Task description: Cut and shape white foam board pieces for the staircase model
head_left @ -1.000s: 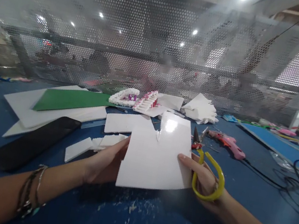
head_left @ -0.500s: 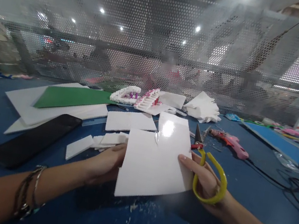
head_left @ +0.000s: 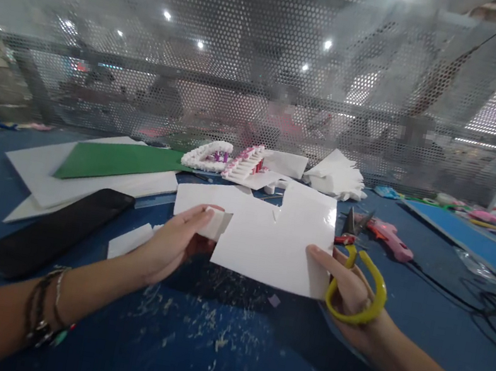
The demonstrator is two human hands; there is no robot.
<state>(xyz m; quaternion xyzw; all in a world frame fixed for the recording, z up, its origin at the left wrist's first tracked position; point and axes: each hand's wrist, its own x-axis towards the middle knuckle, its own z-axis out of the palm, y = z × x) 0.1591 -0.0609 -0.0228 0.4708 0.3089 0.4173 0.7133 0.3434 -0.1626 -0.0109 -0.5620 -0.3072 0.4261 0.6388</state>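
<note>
My right hand (head_left: 352,290) grips a white board sheet (head_left: 276,242) with a notch cut from its upper left corner. Yellow-handled scissors (head_left: 378,291) hang from the same hand, their dark blades pointing away from me. Between the thumb and fingers of my left hand (head_left: 178,240) is a small white board piece (head_left: 215,224), close against the sheet's left edge. Beside that hand another white offcut (head_left: 130,240) lies on the blue table (head_left: 216,365), and a larger white board (head_left: 202,195) lies behind it.
A black phone (head_left: 57,232) and a green sheet (head_left: 122,161) on white sheets are at left. Small model stairs (head_left: 247,163) stand at the back. On the right are a pink glue gun (head_left: 390,237) with its cable and a blue board (head_left: 468,240). Scraps litter the front.
My left hand has picked up a small white board piece from the pile. The notched sheet has tilted and shifted right and up, with my right hand and the scissors moving slightly right.
</note>
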